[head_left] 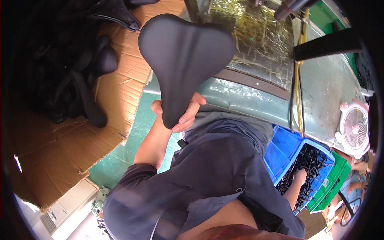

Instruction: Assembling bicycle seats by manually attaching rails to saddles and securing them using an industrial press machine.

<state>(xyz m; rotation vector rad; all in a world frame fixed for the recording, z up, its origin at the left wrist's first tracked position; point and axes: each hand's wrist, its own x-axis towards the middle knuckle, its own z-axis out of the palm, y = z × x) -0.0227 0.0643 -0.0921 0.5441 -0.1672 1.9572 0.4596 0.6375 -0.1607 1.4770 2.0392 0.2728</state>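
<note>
A black bicycle saddle [186, 52] is held up in front of me with its smooth top showing. My left hand [188, 116] grips it by the narrow nose, fingers on one side and thumb on the other. At the right, my right hand [300, 175] reaches down into a blue plastic bin [280, 146]. It touches a tangled heap of thin black strips [310, 160] in the bin. Its fingertips are sunk among the strips, so whether they grasp any does not show.
A big cardboard box [116, 132] with more black saddles [105, 60] stands on the left. Ahead lies a green-topped bench [236, 94] with a plastic-covered plate [260, 52]. A dark metal arm [328, 45], pink fan [354, 129] and green crate [331, 186] are on the right; another person sits beyond.
</note>
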